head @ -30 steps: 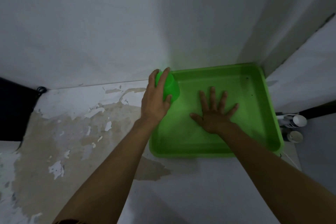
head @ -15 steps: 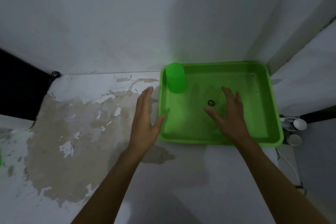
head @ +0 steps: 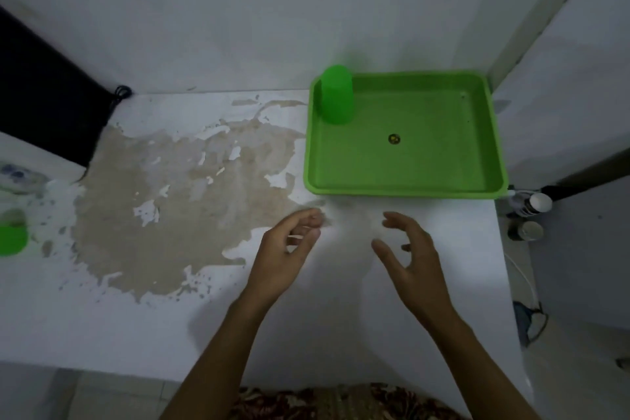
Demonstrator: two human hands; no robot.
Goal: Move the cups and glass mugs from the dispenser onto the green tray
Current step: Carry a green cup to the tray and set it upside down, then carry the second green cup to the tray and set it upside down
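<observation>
Your left hand [head: 288,249] hovers over the white table [head: 341,334], fingers loosely curled inward, holding nothing. Your right hand [head: 414,259] hangs just beside it, fingers spread and slightly bent, also empty. Both sit near the front edge of the green tray [head: 402,189], not touching it. One green cup [head: 336,94] stands upside down in the tray's far left corner, close to the rim. A small dark round mark [head: 394,138] shows on the tray floor, well apart from the cup. A second green object [head: 12,237], blurred, lies at the far left edge. A large worn patch [head: 177,194] covers the tabletop left of the tray.
</observation>
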